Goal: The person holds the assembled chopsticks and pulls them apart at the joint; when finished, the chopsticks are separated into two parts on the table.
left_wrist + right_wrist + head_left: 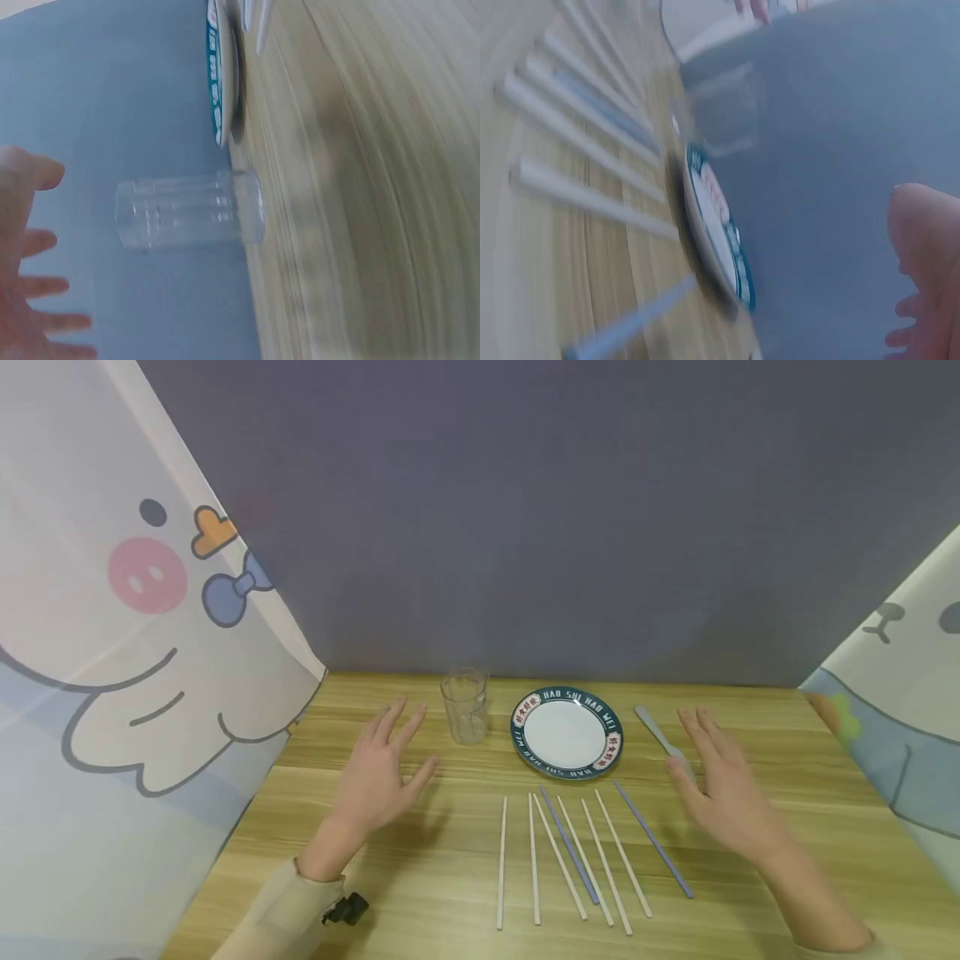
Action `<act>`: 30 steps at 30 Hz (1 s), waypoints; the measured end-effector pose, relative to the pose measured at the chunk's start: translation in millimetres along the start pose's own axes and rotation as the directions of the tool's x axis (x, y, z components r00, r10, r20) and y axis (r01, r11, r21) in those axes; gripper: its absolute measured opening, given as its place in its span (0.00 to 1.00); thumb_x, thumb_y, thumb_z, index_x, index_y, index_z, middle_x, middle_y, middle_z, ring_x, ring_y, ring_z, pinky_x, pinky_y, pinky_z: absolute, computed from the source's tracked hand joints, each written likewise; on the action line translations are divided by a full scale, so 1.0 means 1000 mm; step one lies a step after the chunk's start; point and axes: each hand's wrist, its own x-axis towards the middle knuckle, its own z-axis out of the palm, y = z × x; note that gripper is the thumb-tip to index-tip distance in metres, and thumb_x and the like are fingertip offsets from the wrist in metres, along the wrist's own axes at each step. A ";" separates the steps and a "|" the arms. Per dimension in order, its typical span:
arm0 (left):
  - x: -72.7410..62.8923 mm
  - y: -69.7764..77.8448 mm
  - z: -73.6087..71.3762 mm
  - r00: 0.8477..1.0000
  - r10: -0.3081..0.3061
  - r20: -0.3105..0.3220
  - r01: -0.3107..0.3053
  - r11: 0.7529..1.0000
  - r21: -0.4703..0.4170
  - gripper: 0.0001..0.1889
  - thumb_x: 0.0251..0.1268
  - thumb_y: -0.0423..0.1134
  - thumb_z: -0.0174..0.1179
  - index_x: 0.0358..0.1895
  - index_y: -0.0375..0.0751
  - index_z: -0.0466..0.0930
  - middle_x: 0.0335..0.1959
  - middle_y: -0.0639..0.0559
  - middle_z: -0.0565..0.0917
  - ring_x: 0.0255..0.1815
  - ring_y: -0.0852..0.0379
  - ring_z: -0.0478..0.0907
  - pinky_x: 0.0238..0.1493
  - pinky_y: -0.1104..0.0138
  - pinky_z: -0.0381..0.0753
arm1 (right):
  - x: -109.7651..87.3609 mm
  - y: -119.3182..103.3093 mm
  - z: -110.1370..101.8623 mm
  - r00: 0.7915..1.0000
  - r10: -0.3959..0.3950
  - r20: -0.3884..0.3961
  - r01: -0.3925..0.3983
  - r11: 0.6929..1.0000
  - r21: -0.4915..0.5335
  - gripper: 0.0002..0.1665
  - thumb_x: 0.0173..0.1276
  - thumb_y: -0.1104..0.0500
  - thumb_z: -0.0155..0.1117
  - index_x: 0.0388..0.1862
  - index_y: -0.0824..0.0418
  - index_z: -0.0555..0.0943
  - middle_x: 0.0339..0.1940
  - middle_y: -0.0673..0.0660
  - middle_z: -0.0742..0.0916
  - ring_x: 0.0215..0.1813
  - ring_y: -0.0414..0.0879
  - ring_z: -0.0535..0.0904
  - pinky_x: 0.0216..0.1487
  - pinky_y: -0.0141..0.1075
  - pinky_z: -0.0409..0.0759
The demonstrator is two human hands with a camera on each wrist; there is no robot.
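My left hand (382,777) is held over the left side of the table, fingers spread and holding nothing. Just right of it stands a clear glass (467,710), upright, also seen sideways in the left wrist view. On the other side my right hand (723,793) hovers with fingers extended, overlapping the handle of a table knife (656,731) in the head view. Between the hands lies a round plate (564,735) with a green lettered rim. In front of it several white sticks (534,860) and two purple sticks (652,839) are laid out lengthwise, side by side.
The wooden table (442,893) ends at a dark grey panel (525,527) at the back. Cartoon-printed cloths hang at left (150,652) and right (915,693). A small black device (347,908) sits at the left sleeve cuff.
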 end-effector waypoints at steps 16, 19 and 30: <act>0.009 0.052 0.032 0.877 0.446 0.176 -0.331 0.828 -0.452 0.25 0.71 0.41 0.70 0.68 0.40 0.82 0.64 0.47 0.87 0.65 0.49 0.86 0.71 0.56 0.82 | -0.001 -0.086 0.065 0.981 -0.194 0.007 0.194 0.980 0.043 0.20 0.70 0.62 0.73 0.60 0.61 0.86 0.46 0.56 0.92 0.41 0.43 0.88 0.45 0.42 0.91; 0.013 0.049 0.040 0.855 0.469 0.221 -0.344 0.832 -0.435 0.21 0.70 0.38 0.70 0.65 0.40 0.85 0.62 0.49 0.89 0.63 0.51 0.87 0.70 0.57 0.83 | -0.005 -0.095 0.080 0.978 -0.206 0.039 0.199 0.971 0.132 0.10 0.69 0.66 0.72 0.48 0.61 0.89 0.34 0.49 0.91 0.32 0.30 0.81 0.33 0.28 0.86; 0.011 0.044 0.069 0.701 0.549 0.455 -0.442 0.836 -0.327 0.16 0.70 0.37 0.69 0.59 0.46 0.89 0.60 0.54 0.90 0.62 0.57 0.84 0.71 0.65 0.79 | -0.017 -0.130 0.127 0.914 -0.246 0.323 0.167 0.953 0.252 0.05 0.69 0.59 0.73 0.32 0.57 0.87 0.21 0.40 0.84 0.24 0.23 0.73 0.25 0.21 0.76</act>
